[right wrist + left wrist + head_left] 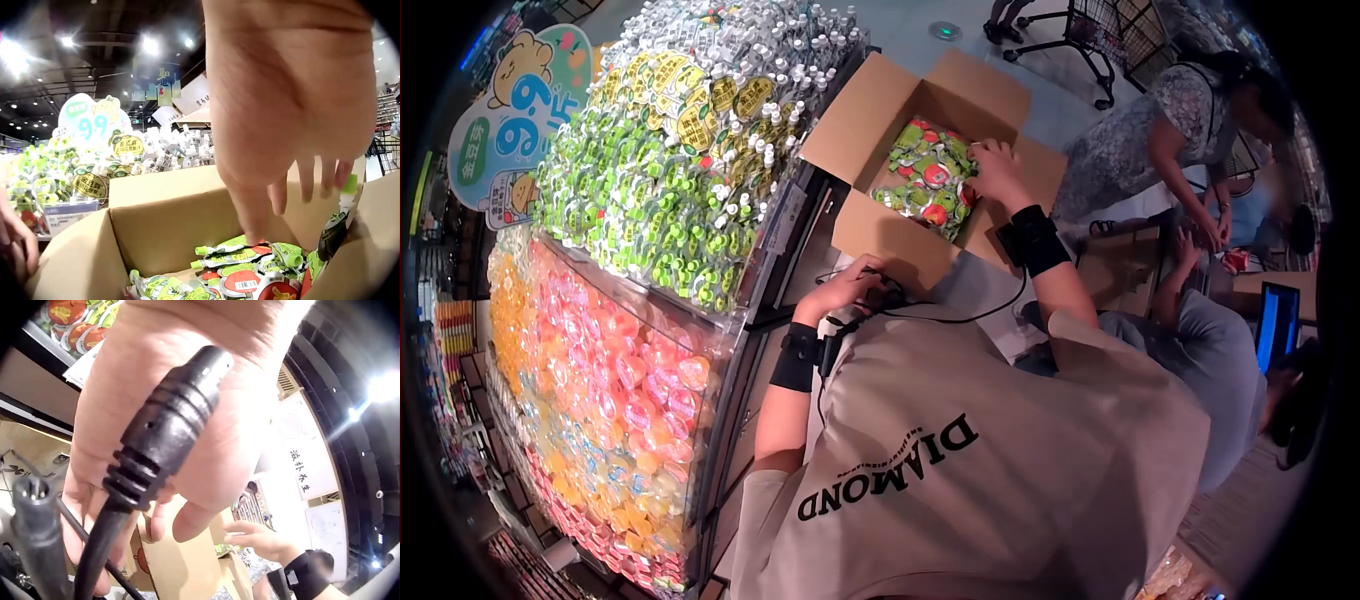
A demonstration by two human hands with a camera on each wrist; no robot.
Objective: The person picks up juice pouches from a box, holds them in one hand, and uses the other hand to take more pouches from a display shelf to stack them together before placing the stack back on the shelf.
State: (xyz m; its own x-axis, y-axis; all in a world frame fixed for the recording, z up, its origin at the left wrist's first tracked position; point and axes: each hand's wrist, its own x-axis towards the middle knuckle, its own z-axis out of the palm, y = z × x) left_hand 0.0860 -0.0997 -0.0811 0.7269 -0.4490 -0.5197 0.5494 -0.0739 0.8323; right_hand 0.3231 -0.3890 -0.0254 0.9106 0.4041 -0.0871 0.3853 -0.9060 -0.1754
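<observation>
An open cardboard box (855, 120) holds many green-and-red drink pouches (922, 180) with green screw caps. My right hand (1002, 175) reaches in over the box's right side, fingers pointing down at the edge of the pile. In the right wrist view the thumb hangs just above the pouches (240, 282), and one pouch with a green cap (350, 184) stands upright beside the fingertips. At the near flap is my left hand (845, 290), its fingers loosely extended. Black cable connectors (172, 425) dangle in front of its palm in the left wrist view.
Left of the box, a tall display (660, 190) is heaped with capped pouches, with pink and orange packaged sweets (620, 370) in the nearer section. A person in a patterned dress (1190, 110) bends at the right. Behind stands a shopping cart (1090, 35).
</observation>
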